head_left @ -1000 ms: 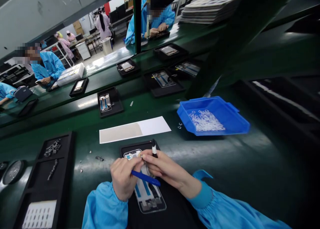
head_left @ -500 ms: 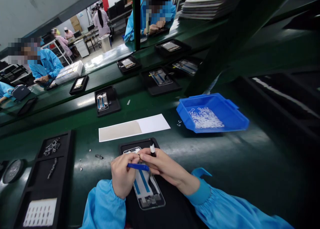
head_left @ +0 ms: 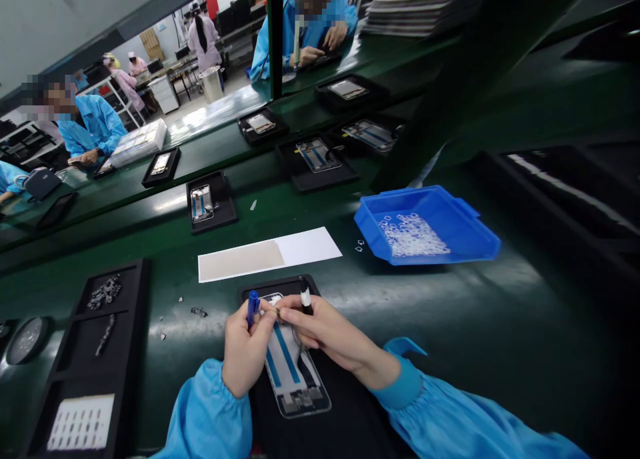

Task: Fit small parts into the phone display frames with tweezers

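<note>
My left hand (head_left: pixel 246 344) is closed around a blue pen-like tool (head_left: pixel 253 307), which stands up between its fingers. Its thumb and fingertip also pinch at a tiny dark part, too small to name, where they meet the fingertips of my right hand (head_left: pixel 320 325). A black stick-like tool with a white band (head_left: pixel 305 297) pokes up from my closed right hand; its lower end is hidden. Both hands hover over the upper half of an opened phone housing (head_left: pixel 290 369) with blue strips, lying in a black tray (head_left: pixel 313 285).
Beyond the hands lies a white-and-beige card (head_left: pixel 313 245). A blue bin (head_left: pixel 467 235) with small white frames stands right. To the left sits a black compartment tray (head_left: pixel 133 312) with small parts. Several trayed phone housings line the far bench, where co-workers in blue sit.
The blue tool has swung from lying crosswise in my left hand to pointing upward. My right hand has hardly moved. Across the bench, a co-worker's hands have moved apart.
</note>
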`<action>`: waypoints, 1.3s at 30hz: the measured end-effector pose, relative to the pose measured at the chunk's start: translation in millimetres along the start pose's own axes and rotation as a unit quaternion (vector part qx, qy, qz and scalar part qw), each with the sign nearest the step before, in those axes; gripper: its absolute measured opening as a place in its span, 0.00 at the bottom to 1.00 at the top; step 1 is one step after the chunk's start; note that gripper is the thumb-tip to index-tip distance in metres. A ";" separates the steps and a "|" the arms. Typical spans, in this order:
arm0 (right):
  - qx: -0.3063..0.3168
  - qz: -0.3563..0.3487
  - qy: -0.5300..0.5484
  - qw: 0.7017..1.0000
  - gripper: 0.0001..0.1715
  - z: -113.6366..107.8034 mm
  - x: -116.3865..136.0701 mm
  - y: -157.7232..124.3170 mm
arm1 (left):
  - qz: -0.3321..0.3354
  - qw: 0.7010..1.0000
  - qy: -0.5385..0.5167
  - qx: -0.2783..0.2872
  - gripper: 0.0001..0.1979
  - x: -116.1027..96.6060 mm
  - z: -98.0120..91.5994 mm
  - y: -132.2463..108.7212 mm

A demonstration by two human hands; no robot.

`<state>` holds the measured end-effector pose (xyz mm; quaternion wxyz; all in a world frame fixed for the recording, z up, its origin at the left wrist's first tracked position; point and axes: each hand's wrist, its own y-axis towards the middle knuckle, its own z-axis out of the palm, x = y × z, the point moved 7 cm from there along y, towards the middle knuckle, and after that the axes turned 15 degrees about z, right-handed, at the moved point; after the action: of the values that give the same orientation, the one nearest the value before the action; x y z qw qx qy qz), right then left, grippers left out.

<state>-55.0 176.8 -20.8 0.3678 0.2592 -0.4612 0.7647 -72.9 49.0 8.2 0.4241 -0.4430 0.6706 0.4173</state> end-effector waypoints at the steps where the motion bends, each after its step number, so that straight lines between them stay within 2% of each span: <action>1: -0.001 -0.001 -0.002 1.000 0.32 0.1 0.1 0.0 | 0.001 1.000 0.002 0.002 0.11 -0.1 0.1 -0.1; 7: 0.016 0.004 -0.001 1.000 0.32 2.3 -1.5 0.6 | 0.037 0.999 0.034 0.016 0.09 -2.8 1.0 -2.2; 14: 0.034 0.026 0.013 0.999 0.32 3.4 -4.5 2.3 | -0.026 0.999 -0.030 0.036 0.12 5.1 6.2 -3.1; 27: 0.052 0.032 0.013 0.998 0.30 5.5 -4.1 1.9 | -0.055 0.994 -0.077 0.056 0.18 -5.3 6.7 3.7; 33: 0.065 0.043 0.016 0.997 0.29 6.6 -6.7 2.6 | -0.097 0.985 -0.127 0.069 0.24 1.7 10.1 -0.1; 36: 0.071 0.045 0.028 0.996 0.28 6.9 -7.9 4.1 | -0.113 0.975 -0.186 0.054 0.26 6.0 12.0 -2.1; 39: 0.061 0.039 0.045 0.996 0.28 4.1 -7.8 5.5 | -0.100 0.965 -0.242 0.000 0.25 5.7 6.9 0.3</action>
<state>-54.5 169.0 -27.5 0.3417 0.2284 -0.4064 0.8160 -73.2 54.1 0.8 0.6133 -0.3940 0.5004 0.4671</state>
